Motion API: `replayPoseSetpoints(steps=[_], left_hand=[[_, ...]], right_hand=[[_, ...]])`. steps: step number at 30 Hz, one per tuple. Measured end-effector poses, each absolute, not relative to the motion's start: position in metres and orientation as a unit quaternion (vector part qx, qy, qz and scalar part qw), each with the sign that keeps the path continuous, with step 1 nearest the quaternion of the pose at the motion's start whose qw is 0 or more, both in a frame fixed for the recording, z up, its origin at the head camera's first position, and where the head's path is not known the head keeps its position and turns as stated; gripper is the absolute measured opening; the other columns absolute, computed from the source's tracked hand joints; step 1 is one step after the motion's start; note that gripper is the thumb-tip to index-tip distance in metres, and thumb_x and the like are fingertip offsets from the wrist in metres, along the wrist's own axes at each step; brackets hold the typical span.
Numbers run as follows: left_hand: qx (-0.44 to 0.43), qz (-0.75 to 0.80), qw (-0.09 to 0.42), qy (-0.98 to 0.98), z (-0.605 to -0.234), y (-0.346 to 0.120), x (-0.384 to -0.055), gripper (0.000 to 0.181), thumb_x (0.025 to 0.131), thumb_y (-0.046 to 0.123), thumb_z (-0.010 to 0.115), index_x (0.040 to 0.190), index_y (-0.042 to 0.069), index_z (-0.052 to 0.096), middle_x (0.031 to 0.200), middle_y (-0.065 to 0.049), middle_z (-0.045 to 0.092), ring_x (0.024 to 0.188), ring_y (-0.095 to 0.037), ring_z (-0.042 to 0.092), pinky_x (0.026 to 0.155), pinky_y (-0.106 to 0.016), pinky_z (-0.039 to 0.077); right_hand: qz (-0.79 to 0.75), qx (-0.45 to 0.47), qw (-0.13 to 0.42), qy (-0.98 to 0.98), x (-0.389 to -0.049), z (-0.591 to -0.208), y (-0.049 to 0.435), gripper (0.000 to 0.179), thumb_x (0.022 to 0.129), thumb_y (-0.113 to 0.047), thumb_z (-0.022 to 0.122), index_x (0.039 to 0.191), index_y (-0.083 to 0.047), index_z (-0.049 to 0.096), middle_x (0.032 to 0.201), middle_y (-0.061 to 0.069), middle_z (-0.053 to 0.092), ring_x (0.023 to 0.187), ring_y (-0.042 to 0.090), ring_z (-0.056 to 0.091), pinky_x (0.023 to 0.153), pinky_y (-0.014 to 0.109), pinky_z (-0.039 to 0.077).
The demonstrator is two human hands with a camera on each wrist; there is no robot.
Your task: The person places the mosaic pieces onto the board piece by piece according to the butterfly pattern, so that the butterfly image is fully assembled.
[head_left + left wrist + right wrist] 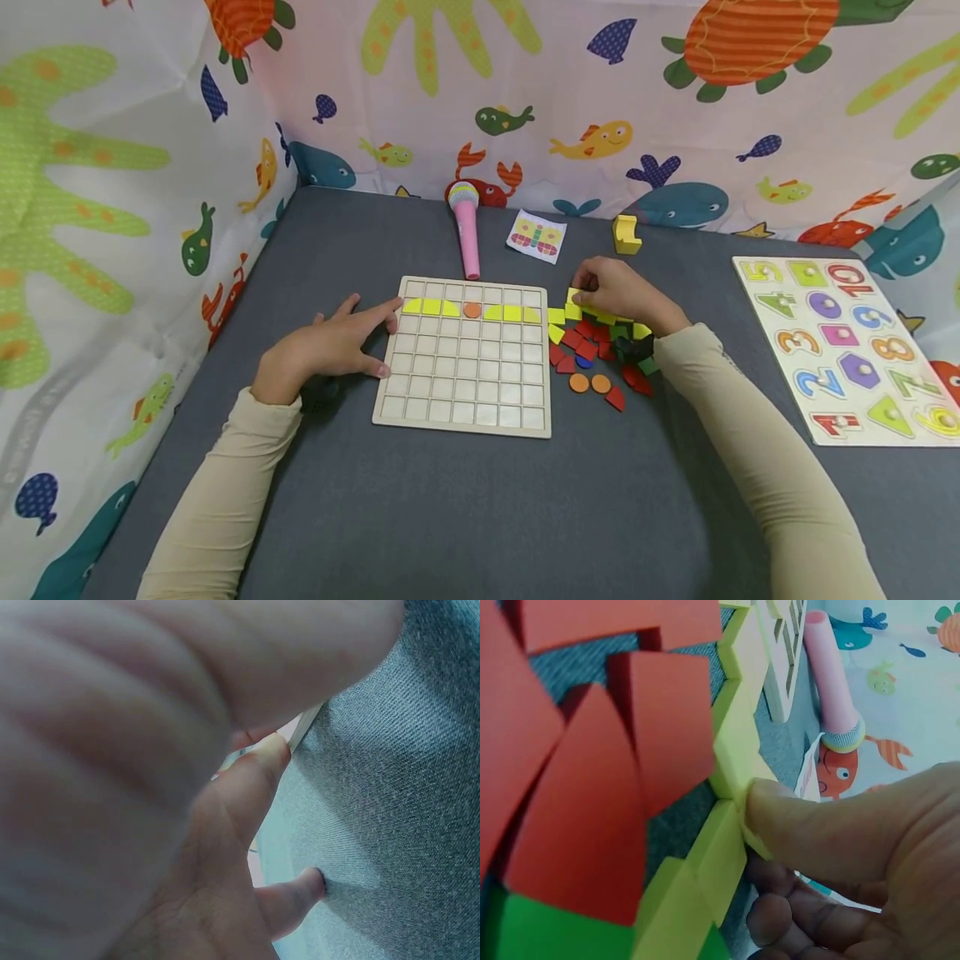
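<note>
On the grey table (480, 517), board (463, 390): pale, square-celled; second row from top carries three yellow pieces, one orange disc, three yellow pieces.
Yellow piece (754, 834): at the far side of the heap (585, 349), right of the board; I see the right hand (618, 292) pinching it.
Left hand (330, 343): fingers spread, gripping nothing, tips at the board's left edge.
Heap: partly hidden from me under the right hand.
Number board (832, 354): cut off at right.
Cloth walls (450, 117): printed with sea animals.
Microphone (467, 237): pink, lying behind the board.
</note>
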State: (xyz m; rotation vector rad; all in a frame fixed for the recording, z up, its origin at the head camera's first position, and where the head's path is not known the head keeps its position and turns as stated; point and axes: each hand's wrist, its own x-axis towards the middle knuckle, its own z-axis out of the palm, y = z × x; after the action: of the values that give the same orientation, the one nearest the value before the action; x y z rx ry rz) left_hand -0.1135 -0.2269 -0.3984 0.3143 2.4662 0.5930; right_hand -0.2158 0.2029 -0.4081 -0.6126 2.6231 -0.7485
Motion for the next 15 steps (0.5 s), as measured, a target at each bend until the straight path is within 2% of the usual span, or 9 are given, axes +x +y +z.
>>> replayPoseSetpoints(steps=[3, 9, 15], left_hand=[[0.120, 0.224, 0.289, 0.923, -0.398, -0.227, -0.114, 0.106, 0.093, 0.031, 0.087, 0.173, 0.021, 0.018, 0.175, -0.016, 0.024, 0.161, -0.048, -0.008, 0.116, -0.082, -0.003], [0.119, 0.220, 0.291, 0.924, -0.398, -0.227, -0.114, 0.107, 0.093, 0.033, 0.087, 0.173, 0.021, 0.017, 0.175, -0.017, 0.024, 0.161, -0.049, -0.008, 0.116, -0.082, -0.003], [0.118, 0.216, 0.290, 0.925, -0.398, -0.226, -0.114, 0.108, 0.093, 0.033, 0.087, 0.174, 0.022, 0.016, 0.175, -0.016, 0.024, 0.161, -0.048, -0.008, 0.116, -0.082, -0.002]], right_hand=[[-0.264, -0.198, 0.151, 0.932, -0.215, -0.405, 0.201, 0.011, 0.102, -0.006, 0.073, 0.107, 0.002, 0.068, 0.099, 0.016, 0.068, 0.086, 0.031, 0.059, 0.078, 0.043, 0.053], [-0.292, -0.165, 0.073, 0.939, -0.216, -0.400, 0.191, 0.007, 0.103, -0.004, 0.070, 0.103, 0.002, 0.067, 0.099, 0.019, 0.070, 0.086, 0.033, 0.062, 0.075, 0.040, 0.054], [-0.330, -0.199, 0.072, 0.920, -0.216, -0.394, 0.162, 0.005, 0.102, -0.003, 0.070, 0.101, 0.001, 0.067, 0.096, 0.015, 0.071, 0.084, 0.030, 0.063, 0.074, 0.036, 0.052]])
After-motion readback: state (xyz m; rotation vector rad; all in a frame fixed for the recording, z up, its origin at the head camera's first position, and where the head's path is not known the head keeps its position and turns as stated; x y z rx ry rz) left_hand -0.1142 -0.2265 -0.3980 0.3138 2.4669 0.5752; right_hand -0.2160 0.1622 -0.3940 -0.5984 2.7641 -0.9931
